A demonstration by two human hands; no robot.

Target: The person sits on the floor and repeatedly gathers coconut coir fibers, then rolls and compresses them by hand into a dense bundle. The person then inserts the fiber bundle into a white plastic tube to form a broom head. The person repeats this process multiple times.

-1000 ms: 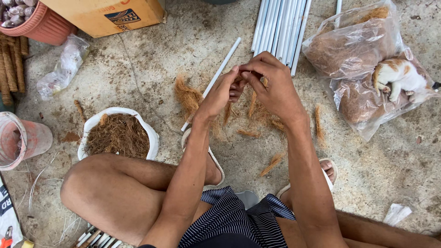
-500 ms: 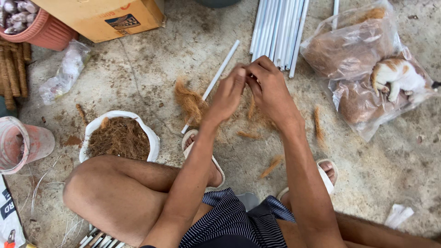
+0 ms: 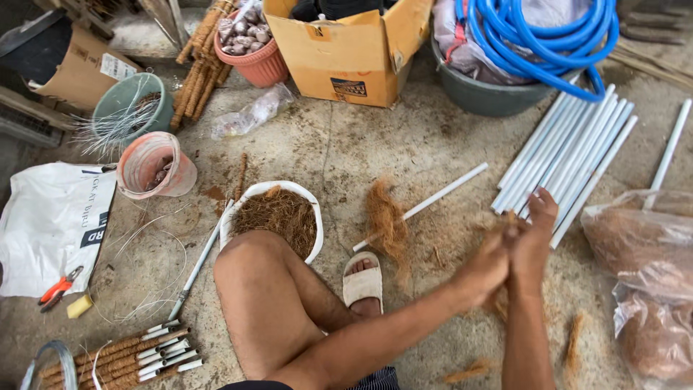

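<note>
I sit on a concrete floor. My left hand (image 3: 485, 266) and my right hand (image 3: 534, 238) are pressed together at the right of the view, with a small tuft of brown coconut fibre (image 3: 505, 225) between the palms. A white pipe (image 3: 433, 203) with a clump of fibre (image 3: 385, 220) on it lies on the floor just left of my hands. A white basin of fibre (image 3: 278, 211) stands by my left knee.
A row of white pipes (image 3: 570, 155) lies right of centre. Clear bags of fibre (image 3: 646, 267) sit at the right. Behind stand a cardboard box (image 3: 346, 50), a grey tub with blue hose (image 3: 534, 43) and buckets (image 3: 148, 165). Fibre-wrapped sticks (image 3: 123, 357) and pliers (image 3: 58, 287) lie at the left.
The view has swung left and up, so my hands now sit at the right. They stay pressed together on the fibre; the box, tub and buckets have come into view.
</note>
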